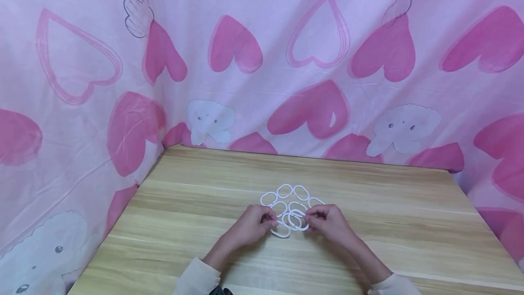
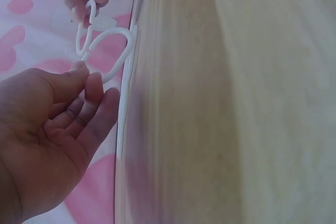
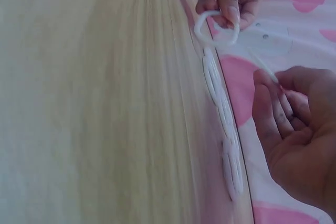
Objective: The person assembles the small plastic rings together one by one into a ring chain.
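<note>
Near the front middle of the table, my left hand (image 1: 254,224) pinches a white oval plastic ring (image 2: 129,45) between thumb and forefinger. This ring has a small gap in its loop. My right hand (image 1: 332,226) pinches a second white oval ring (image 3: 262,64) by its edge, seen nearly edge-on in the right wrist view. In the head view the second ring overlaps others, so whether the two held rings are linked I cannot tell. Several similar rings (image 3: 211,77) lie flat on the wood between and beyond the hands, some partly behind the fingers.
The wooden table (image 1: 196,181) has a pale grain and reaches back to a pink curtain (image 1: 262,90) with hearts. The curtain also hangs along the left and right sides. A small dark object (image 1: 221,291) shows beside the left cuff at the bottom edge.
</note>
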A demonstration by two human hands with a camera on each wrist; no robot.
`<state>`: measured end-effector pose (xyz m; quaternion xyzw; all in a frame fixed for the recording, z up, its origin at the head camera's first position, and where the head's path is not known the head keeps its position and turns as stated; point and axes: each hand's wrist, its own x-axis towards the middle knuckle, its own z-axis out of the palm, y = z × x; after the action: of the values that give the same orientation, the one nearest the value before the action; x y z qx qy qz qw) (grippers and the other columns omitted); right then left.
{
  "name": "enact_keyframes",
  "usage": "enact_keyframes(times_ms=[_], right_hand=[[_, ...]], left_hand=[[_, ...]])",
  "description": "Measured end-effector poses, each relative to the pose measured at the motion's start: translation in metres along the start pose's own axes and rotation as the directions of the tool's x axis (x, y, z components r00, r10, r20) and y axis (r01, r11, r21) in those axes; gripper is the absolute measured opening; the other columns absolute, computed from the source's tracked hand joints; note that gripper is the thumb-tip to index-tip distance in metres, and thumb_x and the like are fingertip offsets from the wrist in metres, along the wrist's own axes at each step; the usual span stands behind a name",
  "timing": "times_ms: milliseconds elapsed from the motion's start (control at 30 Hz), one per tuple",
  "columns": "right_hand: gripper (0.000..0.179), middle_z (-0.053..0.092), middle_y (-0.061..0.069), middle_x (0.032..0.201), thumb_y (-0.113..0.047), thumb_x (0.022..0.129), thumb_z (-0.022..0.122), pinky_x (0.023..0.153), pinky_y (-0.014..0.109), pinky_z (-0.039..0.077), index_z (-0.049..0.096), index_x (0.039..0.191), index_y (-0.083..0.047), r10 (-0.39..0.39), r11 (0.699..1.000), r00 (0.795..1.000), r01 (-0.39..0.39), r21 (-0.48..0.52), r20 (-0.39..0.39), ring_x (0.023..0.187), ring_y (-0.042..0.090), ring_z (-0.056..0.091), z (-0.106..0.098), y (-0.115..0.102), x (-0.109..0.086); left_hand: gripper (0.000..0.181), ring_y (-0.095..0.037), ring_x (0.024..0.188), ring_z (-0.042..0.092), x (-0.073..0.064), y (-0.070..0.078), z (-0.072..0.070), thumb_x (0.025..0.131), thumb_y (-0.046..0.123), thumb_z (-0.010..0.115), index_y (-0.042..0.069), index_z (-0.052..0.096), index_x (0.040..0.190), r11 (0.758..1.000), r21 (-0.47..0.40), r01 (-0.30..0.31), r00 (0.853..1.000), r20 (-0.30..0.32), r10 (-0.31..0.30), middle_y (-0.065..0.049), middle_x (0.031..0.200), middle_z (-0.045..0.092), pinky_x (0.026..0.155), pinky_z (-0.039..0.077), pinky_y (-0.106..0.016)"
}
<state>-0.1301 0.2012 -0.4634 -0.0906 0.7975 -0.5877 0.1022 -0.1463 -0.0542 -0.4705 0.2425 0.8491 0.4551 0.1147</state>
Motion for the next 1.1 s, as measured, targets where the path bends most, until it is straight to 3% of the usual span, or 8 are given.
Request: enact_keyframes(times_ms=[133,300,700,1100], right_hand=[[0.024,0.072,0.03,0.088,0.002,0.091,0.065,0.064,0.027,0.061,0.065,0.106,0.022,0.05,0.999,0.996,-0.049,0.018,-0.068,0.061,0.003,0.066,0.008,-0.004,0.0],[0.023,0.072,0.03,0.088,0.004,0.09,0.065,0.063,0.028,0.061,0.065,0.105,0.021,0.055,0.998,0.993,-0.051,0.037,-0.104,0.061,0.005,0.067,0.016,-0.006,0.001],[0.02,0.071,0.03,0.086,0.004,0.089,0.065,0.061,0.027,0.06,0.067,0.103,0.018,0.064,0.998,0.991,-0.06,0.032,-0.12,0.06,0.008,0.065,0.026,-0.007,0.002],[0.02,0.072,0.027,0.083,0.003,0.089,0.066,0.059,0.025,0.059,0.068,0.104,0.016,0.093,0.996,0.991,-0.092,0.02,-0.096,0.061,0.01,0.065,0.027,-0.008,0.001]], left_hand=[[0.006,0.0,0.063,0.056,0.001,0.001,0.002,0.093,0.008,0.07,0.006,0.072,0.088,1.0,-0.023,0.006,1.0,0.01,-0.006,-0.003,0.075,0.069,0.06,0.049,-0.017],[0.006,0.002,0.064,0.055,0.001,0.003,0.004,0.093,0.009,0.071,0.007,0.073,0.088,1.0,-0.01,-0.022,1.0,0.0,0.022,-0.001,0.075,0.069,0.06,0.049,-0.016],[0.006,0.003,0.062,0.05,0.002,0.005,0.007,0.092,0.011,0.072,0.009,0.073,0.086,0.999,0.03,-0.019,1.0,-0.004,0.019,0.006,0.074,0.065,0.059,0.044,-0.015],[0.006,0.003,0.061,0.05,-0.001,0.003,0.008,0.092,0.009,0.072,0.007,0.073,0.086,1.0,0.018,-0.012,1.0,-0.013,0.012,0.004,0.074,0.066,0.058,0.044,-0.015]])
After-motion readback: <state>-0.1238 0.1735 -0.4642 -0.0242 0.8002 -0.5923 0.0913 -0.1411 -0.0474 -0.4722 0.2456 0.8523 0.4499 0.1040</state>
